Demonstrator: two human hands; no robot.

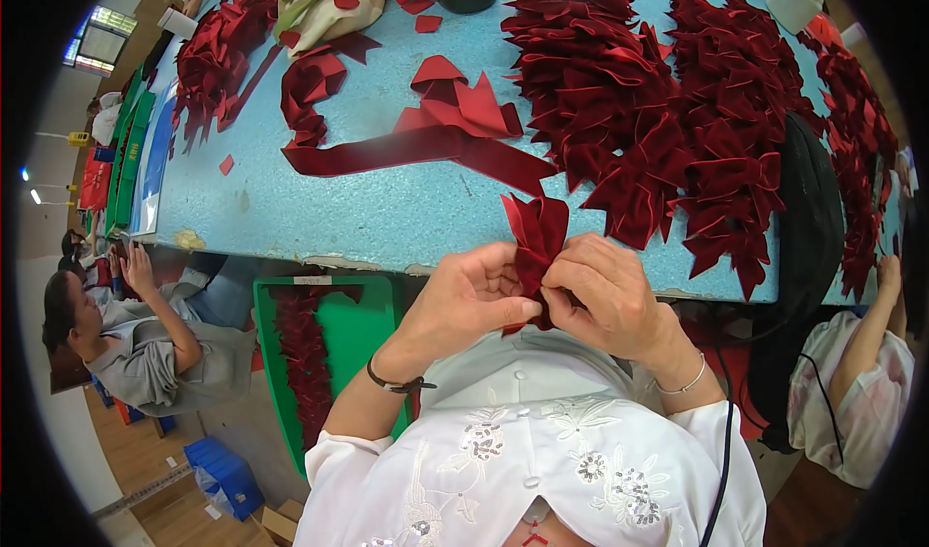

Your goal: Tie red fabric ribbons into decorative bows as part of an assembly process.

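Note:
Both my hands pinch one dark red velvet ribbon bow (535,233) just below the near edge of the light blue table (387,208). My left hand (474,300) grips the bow's lower left side with thumb and fingers. On the right, my right hand (605,295) closes around its folded middle. The bow's two notched tails stick up above my fingers. A long strip of red ribbon (416,141) lies loose on the table just beyond the bow.
A large heap of finished red bows (668,102) covers the table's right half, a smaller heap (213,54) sits far left. A green crate (339,344) with red ribbon stands below the table. One person sits at left (145,344), another's arm shows at right (871,344).

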